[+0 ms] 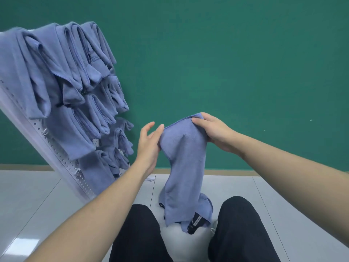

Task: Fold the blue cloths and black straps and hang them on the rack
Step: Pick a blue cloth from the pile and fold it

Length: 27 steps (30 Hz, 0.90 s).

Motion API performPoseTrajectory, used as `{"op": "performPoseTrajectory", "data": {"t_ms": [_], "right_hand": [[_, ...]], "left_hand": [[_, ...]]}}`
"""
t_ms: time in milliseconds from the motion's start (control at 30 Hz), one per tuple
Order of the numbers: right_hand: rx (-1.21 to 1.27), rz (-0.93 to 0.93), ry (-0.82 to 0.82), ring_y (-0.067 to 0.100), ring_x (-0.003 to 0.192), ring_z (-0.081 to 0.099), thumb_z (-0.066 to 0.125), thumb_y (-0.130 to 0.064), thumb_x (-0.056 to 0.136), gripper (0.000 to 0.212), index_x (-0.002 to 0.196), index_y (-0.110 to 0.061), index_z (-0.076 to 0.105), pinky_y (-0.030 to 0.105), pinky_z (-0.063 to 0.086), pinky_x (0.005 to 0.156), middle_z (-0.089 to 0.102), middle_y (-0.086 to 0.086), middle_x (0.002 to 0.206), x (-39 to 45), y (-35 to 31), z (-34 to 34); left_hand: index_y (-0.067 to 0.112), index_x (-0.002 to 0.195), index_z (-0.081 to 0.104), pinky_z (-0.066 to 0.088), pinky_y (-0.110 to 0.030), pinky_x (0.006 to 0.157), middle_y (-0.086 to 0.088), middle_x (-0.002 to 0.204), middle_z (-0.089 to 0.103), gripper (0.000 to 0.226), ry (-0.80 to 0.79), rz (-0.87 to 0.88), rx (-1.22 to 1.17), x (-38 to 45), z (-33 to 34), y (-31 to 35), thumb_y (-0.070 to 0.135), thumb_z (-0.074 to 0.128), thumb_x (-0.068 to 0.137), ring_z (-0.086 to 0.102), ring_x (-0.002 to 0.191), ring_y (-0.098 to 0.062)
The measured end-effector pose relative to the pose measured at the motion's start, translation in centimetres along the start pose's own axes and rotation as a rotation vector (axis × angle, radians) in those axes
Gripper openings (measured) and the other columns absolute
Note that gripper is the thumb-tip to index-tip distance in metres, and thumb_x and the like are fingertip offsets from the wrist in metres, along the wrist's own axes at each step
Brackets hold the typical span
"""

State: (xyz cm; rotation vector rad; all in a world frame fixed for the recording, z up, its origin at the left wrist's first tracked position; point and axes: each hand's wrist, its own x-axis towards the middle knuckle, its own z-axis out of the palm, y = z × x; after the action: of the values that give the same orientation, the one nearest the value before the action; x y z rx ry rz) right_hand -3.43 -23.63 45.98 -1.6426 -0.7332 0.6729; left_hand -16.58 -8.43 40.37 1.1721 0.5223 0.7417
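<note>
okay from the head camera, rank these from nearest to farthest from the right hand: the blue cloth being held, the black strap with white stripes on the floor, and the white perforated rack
1. Blue microfibre cloth: gripped by the right hand at its top edge.
2. Black strap with white stripes: below, on the floor between the knees.
3. White perforated metal rack: far left, beyond the left hand.

Left hand (149, 142): raised left of the cloth (184, 167), fingers straight and spread, palm side against the cloth's left edge.
Right hand (213, 132): at the cloth's top right corner, thumb and fingers curled, pinching the upper hem.
Forearms: both bare, reaching forward and converging on the cloth.
Legs: knees in black trousers, either side of the cloth's lower end.
</note>
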Motion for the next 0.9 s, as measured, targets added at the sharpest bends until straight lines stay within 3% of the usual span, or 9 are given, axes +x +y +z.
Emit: {"op": "performPoseTrajectory", "data": {"t_ms": [67, 100, 167, 267, 367, 500, 600, 700, 900], "right_hand": [[0.025, -0.004, -0.007, 0.012, 0.092, 0.066, 0.052, -0.031, 0.101, 0.019, 0.11, -0.021, 0.066, 0.035, 0.051, 0.084, 0.073, -0.003, 0.106, -0.1, -0.3, 0.0], [0.042, 0.0, -0.018, 0.013, 0.094, 0.067, 0.053, -0.031, 0.101, 0.02, 0.111, -0.02, 0.066, 0.036, 0.051, 0.087, 0.074, -0.001, 0.109, -0.2, -0.3, -0.1], [0.081, 0.011, -0.041, 0.013, 0.095, 0.069, 0.054, -0.029, 0.102, 0.019, 0.11, -0.02, 0.068, 0.035, 0.052, 0.09, 0.075, 0.001, 0.11, -0.4, -0.5, -0.1], [0.138, 0.027, -0.05, 0.015, 0.094, 0.069, 0.055, -0.026, 0.102, 0.019, 0.109, -0.016, 0.069, 0.034, 0.052, 0.089, 0.075, 0.003, 0.109, -0.7, -0.5, -0.4], [0.125, 0.05, -0.014, 0.019, 0.097, 0.07, 0.057, -0.027, 0.101, 0.024, 0.113, -0.011, 0.069, 0.036, 0.053, 0.092, 0.075, 0.006, 0.112, -0.7, -0.4, -1.2], [0.01, 0.043, 0.023, 0.02, 0.101, 0.071, 0.056, -0.03, 0.1, 0.026, 0.111, -0.013, 0.071, 0.04, 0.053, 0.097, 0.076, 0.004, 0.109, -0.8, 0.1, -1.9], [-0.068, 0.034, 0.07, 0.019, 0.098, 0.072, 0.056, -0.033, 0.099, 0.023, 0.107, -0.019, 0.072, 0.035, 0.056, 0.087, 0.076, 0.0, 0.106, -0.9, 0.0, -2.0], [-0.136, 0.041, 0.122, 0.017, 0.085, 0.068, 0.057, -0.038, 0.096, 0.025, 0.104, -0.02, 0.073, 0.036, 0.056, 0.077, 0.074, 0.005, 0.109, -0.9, 0.0, -2.4], [0.091, 0.2, 0.005, 0.014, 0.107, 0.071, 0.062, -0.061, 0.089, 0.051, 0.115, -0.019, 0.073, 0.035, 0.052, 0.098, 0.076, -0.005, 0.111, -1.6, 0.9, -1.6]], "left_hand": [[0.005, 0.146, 0.041, 0.048, -0.021, 0.065, 0.007, 0.084, 0.068, 0.068, -0.077, -0.13, -0.046, -0.7, 0.0, -0.8, 0.038, 0.067, 0.093, 0.062, 0.071, -0.004], [0.004, 0.145, 0.044, 0.05, -0.024, 0.072, 0.005, 0.098, 0.072, 0.073, -0.141, -0.194, -0.056, -1.1, -0.1, -1.2, 0.045, 0.069, 0.089, 0.066, 0.086, -0.008], [0.014, 0.136, 0.058, 0.049, -0.033, 0.095, 0.001, 0.123, 0.071, 0.062, -0.277, -0.313, -0.068, -1.9, -0.3, -1.9, 0.052, 0.064, 0.087, 0.063, 0.116, -0.017], [0.014, 0.128, 0.063, 0.04, -0.039, 0.111, -0.002, 0.126, 0.069, 0.053, -0.415, -0.392, -0.046, -2.8, -0.1, -3.1, 0.048, 0.068, 0.087, 0.062, 0.119, -0.017], [0.011, 0.12, 0.065, 0.044, -0.035, 0.108, -0.002, 0.119, 0.073, 0.049, -0.444, -0.293, 0.052, -3.4, 0.5, -3.7, 0.035, 0.075, 0.078, 0.065, 0.111, -0.015], [0.018, 0.114, 0.07, 0.05, -0.032, 0.098, 0.003, 0.114, 0.075, 0.023, -0.345, -0.105, 0.226, -3.7, 1.8, -3.2, 0.025, 0.071, 0.092, 0.067, 0.114, -0.014], [0.022, 0.114, 0.07, 0.053, -0.04, 0.096, 0.003, 0.113, 0.075, 0.021, -0.29, -0.053, 0.231, -3.2, 2.0, -2.5, 0.031, 0.065, 0.096, 0.069, 0.11, -0.016], [0.025, 0.117, 0.067, 0.053, -0.038, 0.096, 0.005, 0.115, 0.074, 0.019, -0.295, -0.057, 0.211, -3.4, 2.0, -1.9, 0.028, 0.063, 0.098, 0.069, 0.109, -0.013], [0.017, 0.117, 0.066, 0.056, -0.036, 0.088, 0.001, 0.111, 0.076, 0.019, -0.252, -0.092, 0.111, -3.6, 3.0, -0.9, 0.023, 0.061, 0.1, 0.072, 0.104, -0.016]]}}
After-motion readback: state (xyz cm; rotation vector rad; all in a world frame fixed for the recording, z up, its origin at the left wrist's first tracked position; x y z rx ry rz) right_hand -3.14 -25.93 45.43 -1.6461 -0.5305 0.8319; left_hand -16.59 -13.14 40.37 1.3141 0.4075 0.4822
